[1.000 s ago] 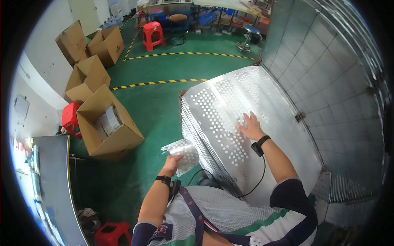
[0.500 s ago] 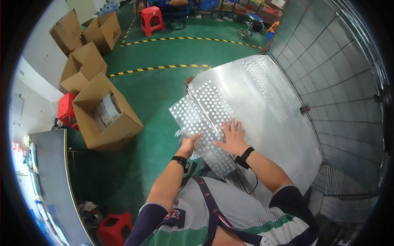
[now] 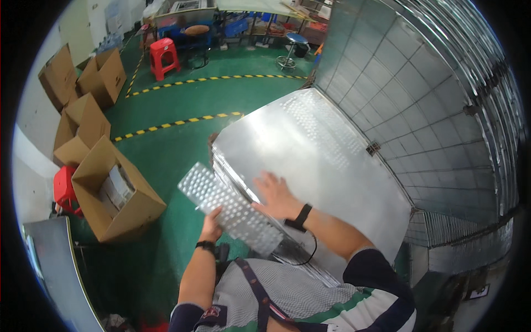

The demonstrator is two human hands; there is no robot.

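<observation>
A flat, rectangular tray or sheet (image 3: pixel 227 207) covered with rows of small round whitish pieces lies along the left edge of a shiny metal tabletop (image 3: pixel 326 205), tilted in view. My left hand (image 3: pixel 211 226) grips its outer left edge, thumb on top, other fingers hidden beneath. My right hand (image 3: pixel 275 196) is spread over the metal top just beside the sheet. Its fingers are slightly blurred, and nothing shows in it. Farther back on the tabletop lies another patch of small round pieces (image 3: pixel 321 127).
Metal gridded panels (image 3: pixel 381 77) rise along the right side. On the left are an open carton (image 3: pixel 119 193) with packets inside, more cartons (image 3: pixel 83 124) and a red stool (image 3: pixel 66 191). Another red stool (image 3: pixel 164 58) and a round stool (image 3: pixel 291 51) stand farther back. Striped tape (image 3: pixel 177 123) crosses the green floor.
The view has shifted to the right. A patch of round pieces on the tabletop's left edge, beside the sheet, no longer shows there. My right hand has come off that patch onto bare metal.
</observation>
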